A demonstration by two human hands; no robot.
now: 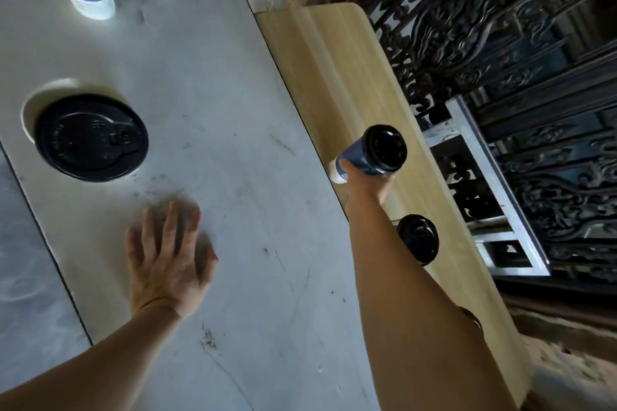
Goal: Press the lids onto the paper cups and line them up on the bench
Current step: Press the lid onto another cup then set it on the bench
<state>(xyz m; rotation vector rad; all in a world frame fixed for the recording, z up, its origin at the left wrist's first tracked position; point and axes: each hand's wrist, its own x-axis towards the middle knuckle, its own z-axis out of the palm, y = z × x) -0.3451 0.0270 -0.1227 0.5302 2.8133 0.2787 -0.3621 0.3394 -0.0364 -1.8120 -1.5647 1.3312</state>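
head view: the only view
right hand (359, 177): curled round the lower body of the held cup (370, 153), 3 o'clock, above the bench (334, 77)
held cup: blue paper, black lid on, tilted, not set down
bench row: lidded cup (417, 238) at 4 o'clock; another at 5, mostly behind the forearm
left hand (170, 253): fingers straight and spread, holding nothing, 7 o'clock over the table (233, 110); contact unclear
table cup (90, 137): 9 o'clock, lid sits off-centre
handling: likely light with a thin, crushable wall; grip mid-body gently and press at the lid's rim
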